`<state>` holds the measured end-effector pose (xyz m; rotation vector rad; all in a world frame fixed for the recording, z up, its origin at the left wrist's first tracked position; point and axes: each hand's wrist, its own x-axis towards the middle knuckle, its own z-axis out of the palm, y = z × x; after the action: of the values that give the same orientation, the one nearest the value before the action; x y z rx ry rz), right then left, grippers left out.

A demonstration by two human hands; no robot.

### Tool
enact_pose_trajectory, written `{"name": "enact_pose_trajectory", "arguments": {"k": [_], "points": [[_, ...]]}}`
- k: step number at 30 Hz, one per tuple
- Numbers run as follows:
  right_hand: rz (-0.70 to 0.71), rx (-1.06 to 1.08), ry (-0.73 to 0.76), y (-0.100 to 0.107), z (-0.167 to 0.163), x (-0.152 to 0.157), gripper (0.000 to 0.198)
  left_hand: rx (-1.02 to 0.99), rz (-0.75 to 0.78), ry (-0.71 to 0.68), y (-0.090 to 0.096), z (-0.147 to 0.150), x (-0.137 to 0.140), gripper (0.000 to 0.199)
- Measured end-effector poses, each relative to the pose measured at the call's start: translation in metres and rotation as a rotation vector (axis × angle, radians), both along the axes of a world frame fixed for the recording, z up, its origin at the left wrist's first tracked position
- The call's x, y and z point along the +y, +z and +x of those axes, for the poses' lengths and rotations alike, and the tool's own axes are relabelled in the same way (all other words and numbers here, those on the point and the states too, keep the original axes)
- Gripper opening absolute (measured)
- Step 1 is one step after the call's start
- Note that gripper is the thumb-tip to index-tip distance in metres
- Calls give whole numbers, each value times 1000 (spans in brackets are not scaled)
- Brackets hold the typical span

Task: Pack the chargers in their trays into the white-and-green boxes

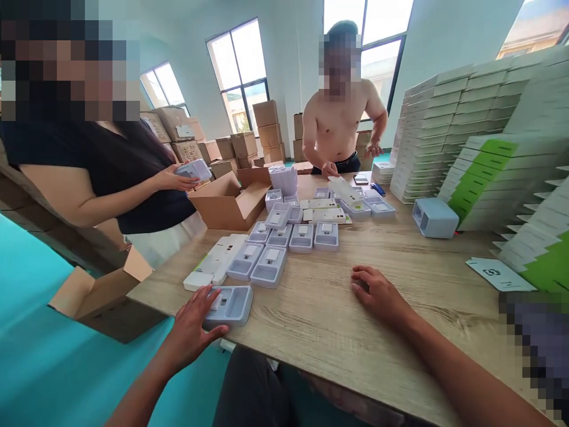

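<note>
At the table's near left edge, my left hand spans the left end of a pale plastic tray, fingers over its top and thumb along its near side. The tray has a deep compartment and a small dark part with a white piece, partly covered by my fingers. My right hand rests on the bare wood, fingers loosely bent and apart, holding nothing. Just beyond the left hand lie flat white cartons with a green patch. Several similar trays stand in rows past them.
A co-worker at left holds pale trays beside an open cardboard box. Across the table, another person handles a white carton. Tall carton stacks, a pale blue block and a printed card are at right.
</note>
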<state>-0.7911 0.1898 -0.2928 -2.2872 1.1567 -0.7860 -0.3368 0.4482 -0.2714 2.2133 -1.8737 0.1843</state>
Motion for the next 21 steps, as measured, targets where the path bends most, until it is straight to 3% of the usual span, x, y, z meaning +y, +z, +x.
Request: {"name": "enact_pose_trajectory", "arguments": {"k": [4,6,9,13,15,18,21], "points": [[-4,2,-1,-1,1,0,27,35,-50,-131,2,-18,-7,56],[-5,-3,-3,0,1,-1,27,43,-82,-218,3,-43,-10,53],[0,-16,12,9,0,5,27,47,-51,-364,7,-97,-18,64],[7,-2,314,37,4,38,41,77,23,-386,16,-171,-49,66],[-5,77,489,51,12,59,59,112,22,-357,25,-185,-73,64],[-67,193,545,55,23,78,62,149,-66,-137,45,-152,-106,45],[-108,218,464,42,25,69,58,128,-145,183,66,-70,-123,41]]}}
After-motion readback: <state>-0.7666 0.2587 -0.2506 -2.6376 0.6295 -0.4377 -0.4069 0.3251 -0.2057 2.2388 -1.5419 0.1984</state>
